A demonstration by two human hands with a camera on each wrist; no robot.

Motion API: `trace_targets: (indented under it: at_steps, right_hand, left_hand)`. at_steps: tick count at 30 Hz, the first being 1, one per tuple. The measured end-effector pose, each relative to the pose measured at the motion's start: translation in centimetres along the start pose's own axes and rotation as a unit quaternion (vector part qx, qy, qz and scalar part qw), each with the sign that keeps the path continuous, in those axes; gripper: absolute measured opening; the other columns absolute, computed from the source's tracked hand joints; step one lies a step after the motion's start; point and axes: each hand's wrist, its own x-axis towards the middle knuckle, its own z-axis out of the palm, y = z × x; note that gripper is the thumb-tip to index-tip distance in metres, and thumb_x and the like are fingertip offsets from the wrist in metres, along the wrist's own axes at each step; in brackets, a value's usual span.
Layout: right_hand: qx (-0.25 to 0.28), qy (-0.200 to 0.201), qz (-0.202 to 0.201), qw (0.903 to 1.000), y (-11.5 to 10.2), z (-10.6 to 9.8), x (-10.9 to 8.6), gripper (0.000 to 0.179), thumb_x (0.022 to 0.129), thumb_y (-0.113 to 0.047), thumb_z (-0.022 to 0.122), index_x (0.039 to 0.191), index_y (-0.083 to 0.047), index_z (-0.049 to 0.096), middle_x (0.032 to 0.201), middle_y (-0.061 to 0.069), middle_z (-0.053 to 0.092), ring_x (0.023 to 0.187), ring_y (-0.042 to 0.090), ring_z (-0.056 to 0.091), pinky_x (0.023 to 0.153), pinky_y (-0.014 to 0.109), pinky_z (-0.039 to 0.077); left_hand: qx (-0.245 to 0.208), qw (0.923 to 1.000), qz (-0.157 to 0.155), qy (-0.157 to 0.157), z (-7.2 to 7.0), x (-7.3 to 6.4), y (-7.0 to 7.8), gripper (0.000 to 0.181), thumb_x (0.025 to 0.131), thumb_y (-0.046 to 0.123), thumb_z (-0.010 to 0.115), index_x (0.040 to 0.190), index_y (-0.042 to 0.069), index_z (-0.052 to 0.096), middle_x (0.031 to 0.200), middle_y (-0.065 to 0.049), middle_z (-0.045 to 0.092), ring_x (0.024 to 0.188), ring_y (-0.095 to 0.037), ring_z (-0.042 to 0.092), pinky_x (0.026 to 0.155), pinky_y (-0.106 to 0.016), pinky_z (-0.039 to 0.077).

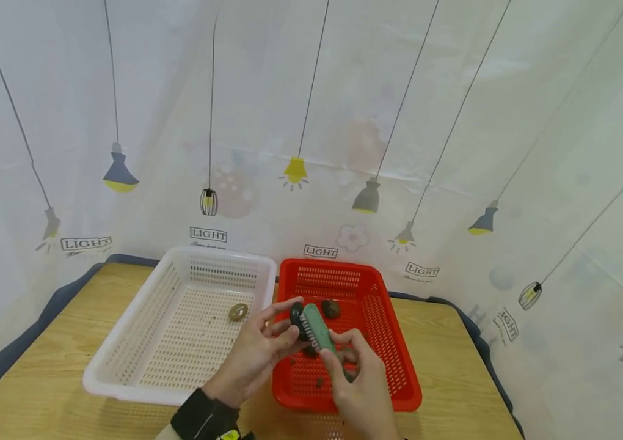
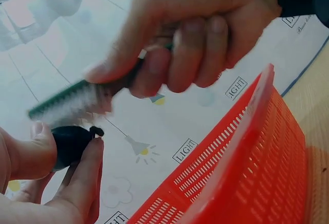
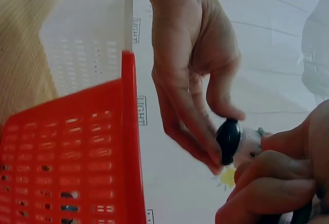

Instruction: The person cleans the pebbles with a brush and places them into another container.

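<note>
My left hand [image 1: 248, 357] pinches a dark, smooth stone [image 1: 296, 315] between thumb and fingers, above the red basket [image 1: 399, 360]. A green brush [image 1: 318, 327] with pale bristles is gripped in my right hand [image 1: 363, 382]. In the head view its bristles face the stone and appear to meet it. The left wrist view shows the blurred brush [image 2: 67, 103] just over the stone [image 2: 72, 144], which has a small dark lump at one end. In the right wrist view the stone [image 3: 228, 141] is partly hidden by fingers.
Inside the red basket lie a brown stone [image 1: 331, 308], other dark stones partly hidden by the hands, and small crumbs [image 1: 319, 382]. To its left stands a white basket [image 1: 141, 391] holding one brownish stone [image 1: 238, 312]. Both rest on a wooden table [image 1: 449, 379] before a patterned curtain.
</note>
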Motion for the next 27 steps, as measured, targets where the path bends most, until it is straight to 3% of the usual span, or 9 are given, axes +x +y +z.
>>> trace_targets:
  at_steps: [2,5,10,15,19,23,27]
  right_hand:
    - [0.003,0.001,-0.013,0.9999,-0.2,0.4,-0.1,0.026,0.112,-0.02,0.082,0.13,-0.007,0.07,0.129,0.017,0.086,0.084,0.014,0.074,0.063,0.021,0.06]
    - [0.001,0.006,-0.019,0.9998,-0.3,0.5,0.3,0.025,0.113,-0.021,0.081,0.132,-0.008,0.07,0.13,0.018,0.085,0.086,0.016,0.076,0.065,0.021,0.06]
    - [-0.006,0.009,0.013,0.9999,0.4,-0.4,0.7,0.028,0.114,-0.02,0.079,0.138,-0.009,0.07,0.108,0.013,0.088,0.07,0.01,0.061,0.056,0.022,0.051]
    - [0.006,0.011,0.034,0.9993,0.6,-0.7,-0.2,0.025,0.114,-0.017,0.078,0.134,-0.006,0.069,0.108,0.017,0.088,0.061,0.009,0.054,0.051,0.019,0.046]
    - [0.023,0.011,0.018,0.9995,0.4,-0.1,-0.9,0.024,0.113,-0.018,0.079,0.131,-0.005,0.068,0.12,0.022,0.087,0.072,0.014,0.068,0.057,0.019,0.056]
    - [0.021,0.011,-0.01,0.9997,-0.1,0.5,-1.0,0.023,0.113,-0.018,0.079,0.129,-0.007,0.067,0.132,0.023,0.084,0.089,0.02,0.079,0.064,0.022,0.062]
    - [0.01,0.012,-0.02,0.9997,-0.2,0.5,-0.5,0.024,0.114,-0.019,0.078,0.133,-0.008,0.068,0.129,0.021,0.085,0.084,0.018,0.076,0.061,0.021,0.059]
  left_hand:
    - [0.005,0.9999,0.001,-0.012,0.0,0.0,-0.1,0.065,0.113,0.011,0.076,0.173,0.004,0.051,0.145,-0.016,0.072,0.127,-0.018,0.076,0.113,-0.034,0.069]
    - [0.016,0.9993,0.002,-0.034,0.0,0.0,-0.2,0.066,0.114,0.006,0.075,0.173,-0.002,0.047,0.146,-0.021,0.074,0.127,-0.019,0.078,0.111,-0.033,0.07]
    - [0.024,0.9986,0.003,-0.048,0.1,-0.1,-0.2,0.064,0.114,0.005,0.075,0.172,-0.002,0.049,0.157,-0.034,0.066,0.134,-0.027,0.076,0.113,-0.039,0.07]
    - [0.035,0.9987,0.015,-0.035,0.0,-0.1,0.1,0.064,0.113,0.011,0.077,0.172,0.003,0.054,0.158,-0.032,0.066,0.132,-0.027,0.077,0.112,-0.041,0.07]
    - [0.041,0.9987,0.016,-0.027,0.0,0.0,0.2,0.064,0.112,0.011,0.078,0.171,0.005,0.056,0.152,-0.027,0.072,0.129,-0.023,0.077,0.112,-0.039,0.07]
    - [0.05,0.9977,0.018,-0.043,-0.1,0.0,0.0,0.064,0.112,0.007,0.078,0.171,0.001,0.054,0.147,-0.024,0.076,0.126,-0.021,0.079,0.11,-0.037,0.071]
    - [0.071,0.9959,0.014,-0.054,-0.2,-0.2,-0.2,0.066,0.111,0.007,0.08,0.17,-0.003,0.052,0.144,-0.026,0.078,0.123,-0.021,0.082,0.105,-0.032,0.072]
